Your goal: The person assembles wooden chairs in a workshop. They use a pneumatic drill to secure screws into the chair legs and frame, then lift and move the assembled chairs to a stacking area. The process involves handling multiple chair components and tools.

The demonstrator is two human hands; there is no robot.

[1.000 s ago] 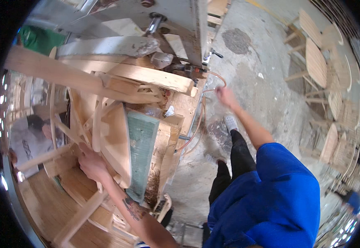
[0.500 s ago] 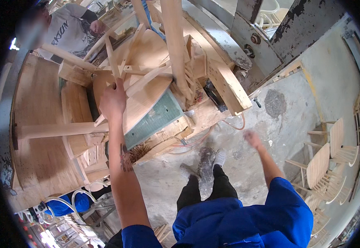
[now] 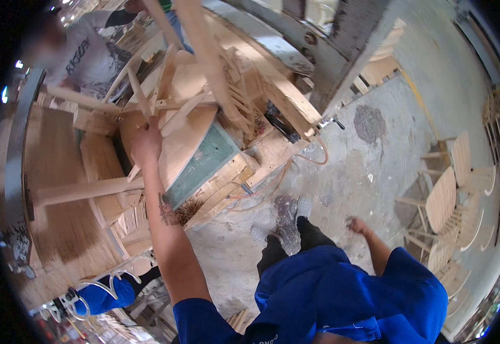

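An upturned wooden chair frame (image 3: pixel 189 131), with its seat underneath and its legs sticking up, lies on the workbench. My left hand (image 3: pixel 146 146) is closed round a thin wooden rail of this frame. A thick leg (image 3: pixel 201 51) rises close by, and another leg (image 3: pixel 89 192) reaches toward the left. Well apart from the bench, my right hand (image 3: pixel 355 225) hangs over the floor, its fingers loosely curled with nothing visible in them.
A green board (image 3: pixel 204 160) and a brush (image 3: pixel 189 211) are at the bench's near side. Across the bench stands a person in a grey shirt (image 3: pixel 92 57). Wooden chairs (image 3: pixel 442 195) stand at the right. A hose (image 3: pixel 321 152) hangs by the bench edge.
My view has shifted, so the bench and chair frame appear farther left. My left hand keeps hold of the rail. My right hand has drawn back toward my body. The other person's arm has risen.
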